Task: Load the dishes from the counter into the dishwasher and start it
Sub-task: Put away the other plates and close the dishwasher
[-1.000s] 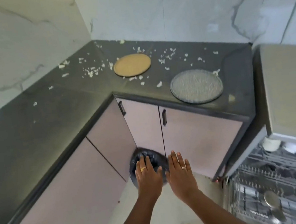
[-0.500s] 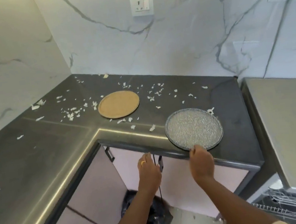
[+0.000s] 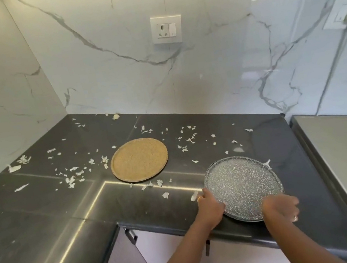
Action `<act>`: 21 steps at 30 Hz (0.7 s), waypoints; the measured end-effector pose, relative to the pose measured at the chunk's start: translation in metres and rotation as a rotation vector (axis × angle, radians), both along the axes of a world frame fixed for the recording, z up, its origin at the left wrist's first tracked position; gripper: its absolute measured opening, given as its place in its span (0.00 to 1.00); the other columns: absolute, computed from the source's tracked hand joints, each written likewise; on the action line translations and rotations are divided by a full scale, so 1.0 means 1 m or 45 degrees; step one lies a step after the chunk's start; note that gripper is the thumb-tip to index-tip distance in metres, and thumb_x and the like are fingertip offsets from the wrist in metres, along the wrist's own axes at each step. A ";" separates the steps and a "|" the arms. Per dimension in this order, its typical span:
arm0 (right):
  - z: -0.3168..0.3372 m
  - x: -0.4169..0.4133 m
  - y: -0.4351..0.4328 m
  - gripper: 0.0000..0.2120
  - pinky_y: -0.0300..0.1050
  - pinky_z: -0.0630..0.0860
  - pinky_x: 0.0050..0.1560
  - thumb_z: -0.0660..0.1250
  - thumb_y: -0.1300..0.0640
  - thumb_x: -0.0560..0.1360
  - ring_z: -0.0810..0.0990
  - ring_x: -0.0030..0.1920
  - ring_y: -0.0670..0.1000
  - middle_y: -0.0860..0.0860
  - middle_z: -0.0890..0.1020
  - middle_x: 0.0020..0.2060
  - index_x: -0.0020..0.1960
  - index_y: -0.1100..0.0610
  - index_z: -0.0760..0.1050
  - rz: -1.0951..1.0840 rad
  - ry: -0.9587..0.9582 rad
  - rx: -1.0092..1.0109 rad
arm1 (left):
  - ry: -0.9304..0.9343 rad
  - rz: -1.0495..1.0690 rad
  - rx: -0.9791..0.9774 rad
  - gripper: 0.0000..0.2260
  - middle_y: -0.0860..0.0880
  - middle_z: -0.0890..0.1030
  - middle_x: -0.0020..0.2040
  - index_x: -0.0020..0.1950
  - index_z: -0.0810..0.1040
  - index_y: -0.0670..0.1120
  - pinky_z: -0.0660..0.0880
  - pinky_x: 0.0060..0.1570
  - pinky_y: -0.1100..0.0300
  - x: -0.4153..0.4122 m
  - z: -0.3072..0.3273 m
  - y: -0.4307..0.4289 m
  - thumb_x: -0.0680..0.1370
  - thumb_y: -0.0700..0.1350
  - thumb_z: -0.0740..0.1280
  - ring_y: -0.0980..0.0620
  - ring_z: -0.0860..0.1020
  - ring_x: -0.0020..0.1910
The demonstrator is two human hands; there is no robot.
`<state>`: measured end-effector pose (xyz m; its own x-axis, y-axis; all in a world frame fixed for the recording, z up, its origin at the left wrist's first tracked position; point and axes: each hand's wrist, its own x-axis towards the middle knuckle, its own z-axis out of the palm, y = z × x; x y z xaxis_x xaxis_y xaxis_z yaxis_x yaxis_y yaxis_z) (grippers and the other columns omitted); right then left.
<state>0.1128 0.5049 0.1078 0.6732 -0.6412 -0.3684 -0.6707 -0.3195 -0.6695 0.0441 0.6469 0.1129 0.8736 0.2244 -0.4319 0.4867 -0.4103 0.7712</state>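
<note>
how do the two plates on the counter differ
Colour: the grey speckled plate is dark with pale flecks; the tan plate is plain sandy brown.
Place: the grey one sits at the counter's front edge; the tan one lies farther back.
Contact: the left hand grips the grey plate's rim, the blurred right hand is at it; nothing touches the tan one.
Both are round and flat.

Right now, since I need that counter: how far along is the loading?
Done: nothing this view shows; dishwasher out of frame. In hand: the left hand grips the speckled grey plate, right hand blurred at its rim. Remaining: the tan plate on the counter, then starting.
</note>
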 end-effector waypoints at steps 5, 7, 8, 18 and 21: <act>0.017 0.044 0.027 0.16 0.57 0.73 0.47 0.58 0.63 0.76 0.76 0.52 0.65 0.66 0.74 0.56 0.61 0.68 0.68 -0.017 -0.359 0.135 | -0.062 0.023 -0.082 0.26 0.38 0.62 0.71 0.75 0.55 0.42 0.61 0.69 0.52 0.033 0.001 0.025 0.80 0.45 0.61 0.42 0.62 0.71; 0.030 0.065 0.043 0.13 0.54 0.70 0.43 0.57 0.59 0.79 0.76 0.51 0.64 0.66 0.75 0.54 0.61 0.65 0.66 0.057 -0.485 0.152 | -0.153 0.141 -0.201 0.17 0.41 0.74 0.64 0.68 0.67 0.43 0.69 0.62 0.54 0.048 0.006 0.041 0.80 0.42 0.61 0.46 0.73 0.61; 0.037 0.076 0.052 0.12 0.52 0.69 0.41 0.57 0.58 0.80 0.77 0.50 0.64 0.66 0.76 0.52 0.60 0.64 0.66 0.105 -0.528 0.148 | -0.199 0.210 -0.248 0.13 0.41 0.77 0.60 0.64 0.71 0.44 0.72 0.56 0.55 0.056 0.010 0.050 0.80 0.42 0.60 0.48 0.75 0.55; 0.063 0.153 0.114 0.12 0.48 0.66 0.40 0.57 0.54 0.80 0.78 0.47 0.66 0.67 0.78 0.48 0.56 0.62 0.65 0.214 -0.784 0.235 | 0.028 0.242 0.921 0.21 0.42 0.74 0.63 0.66 0.70 0.40 0.68 0.60 0.56 0.101 0.012 0.187 0.79 0.52 0.62 0.45 0.71 0.62; 0.063 0.166 0.124 0.12 0.46 0.63 0.40 0.58 0.54 0.80 0.78 0.47 0.66 0.68 0.78 0.48 0.56 0.63 0.65 0.260 -0.833 0.256 | 0.220 0.080 1.035 0.32 0.42 0.71 0.64 0.65 0.67 0.40 0.68 0.60 0.54 0.097 -0.002 0.200 0.73 0.62 0.66 0.43 0.69 0.63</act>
<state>0.2788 0.6284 0.1707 0.8959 -0.4409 0.0541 -0.0513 -0.2237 -0.9733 0.1415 0.8470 0.1110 0.7854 0.5703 -0.2408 0.6115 -0.7752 0.1588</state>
